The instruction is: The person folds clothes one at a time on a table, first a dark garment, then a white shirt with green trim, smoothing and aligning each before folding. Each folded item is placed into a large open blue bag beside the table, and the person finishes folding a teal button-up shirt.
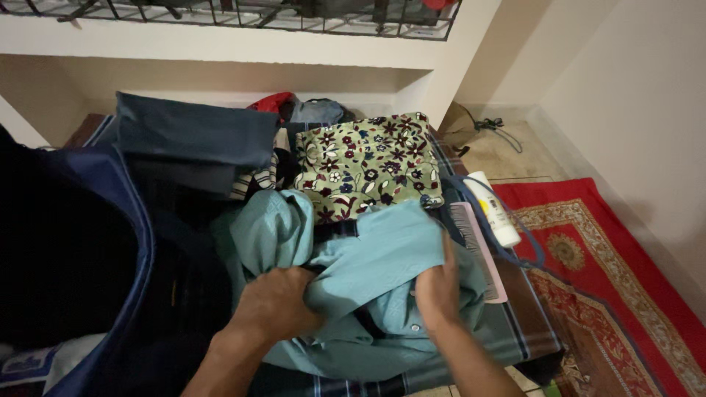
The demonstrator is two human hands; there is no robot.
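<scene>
Fingers (283, 294) gripping teal shirt (368, 272), white bottle (494, 209) beside pink comb (476, 246)

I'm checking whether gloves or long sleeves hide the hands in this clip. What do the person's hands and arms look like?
Both are bare: the left hand and right hand wear no gloves, and no rings or watch show. The forearms are uncovered to the frame's bottom edge, with no sleeve in view.

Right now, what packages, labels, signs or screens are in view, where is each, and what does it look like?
White bottle: right of the teal shirt, lying beside a pink comb; a slim white cylinder with a small yellow and blue label patch near its upper end.
No signs or screens in view.
</scene>
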